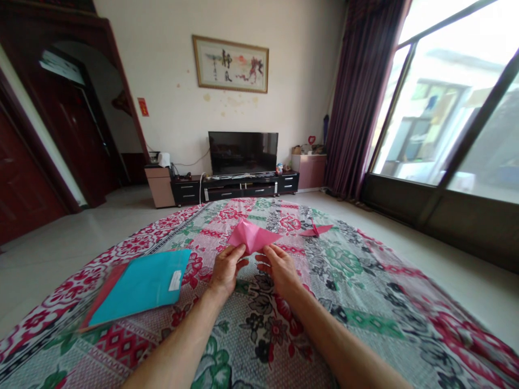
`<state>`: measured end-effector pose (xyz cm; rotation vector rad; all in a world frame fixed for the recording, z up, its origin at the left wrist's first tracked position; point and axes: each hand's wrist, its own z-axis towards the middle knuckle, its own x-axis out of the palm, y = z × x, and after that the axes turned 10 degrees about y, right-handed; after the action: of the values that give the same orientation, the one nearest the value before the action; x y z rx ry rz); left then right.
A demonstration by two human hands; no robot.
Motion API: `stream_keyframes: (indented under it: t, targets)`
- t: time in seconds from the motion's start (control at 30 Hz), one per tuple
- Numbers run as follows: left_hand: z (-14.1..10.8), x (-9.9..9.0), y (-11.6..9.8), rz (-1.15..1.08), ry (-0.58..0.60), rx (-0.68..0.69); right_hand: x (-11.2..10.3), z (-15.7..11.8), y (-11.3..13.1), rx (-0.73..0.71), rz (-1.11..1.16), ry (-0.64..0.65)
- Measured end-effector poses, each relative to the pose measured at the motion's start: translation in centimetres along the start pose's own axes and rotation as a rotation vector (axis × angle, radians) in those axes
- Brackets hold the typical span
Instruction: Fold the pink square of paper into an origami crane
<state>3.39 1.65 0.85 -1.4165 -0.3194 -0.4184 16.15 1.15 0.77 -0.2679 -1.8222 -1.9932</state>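
Observation:
A folded sheet of pink origami paper point(252, 237), with a raised peak at its upper left and a point spreading to the right, is held above the patterned tablecloth. My left hand point(227, 266) pinches its lower left edge between thumb and fingers. At the lower right edge, my right hand point(279, 266) grips it in the same way, thumb on top. Beyond my right hand, a finished-looking pink paper crane point(317, 230) rests on the cloth. The fingertips beneath the paper are partly hidden.
To the left lies a pack of coloured paper point(141, 286), blue on top with a white label. The round table wears a floral tablecloth point(344, 324). Farther off stand a television point(243, 153) on a low black cabinet point(259, 189), a purple curtain point(360, 97) and a large window.

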Motion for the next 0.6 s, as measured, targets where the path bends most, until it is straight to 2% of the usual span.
stream_keyframes:
  t: [0.2, 0.43, 0.53, 0.6]
  targets:
    - [-0.08, -0.07, -0.02, 0.003, 0.076, -0.037, -0.68, 0.28, 0.15, -0.028, 0.05, 0.03]
    - [-0.3, 0.19, -0.21, -0.01, 0.116, -0.096, -0.81, 0.47, 0.4, -0.077, 0.05, -0.033]
    - [-0.26, 0.22, -0.21, -0.044, 0.12, -0.092, -0.93, 0.5, 0.48, -0.115, -0.031, -0.07]
    - [-0.17, 0.21, -0.17, -0.056, 0.087, -0.074, -1.05, 0.44, 0.7, -0.191, -0.191, -0.161]
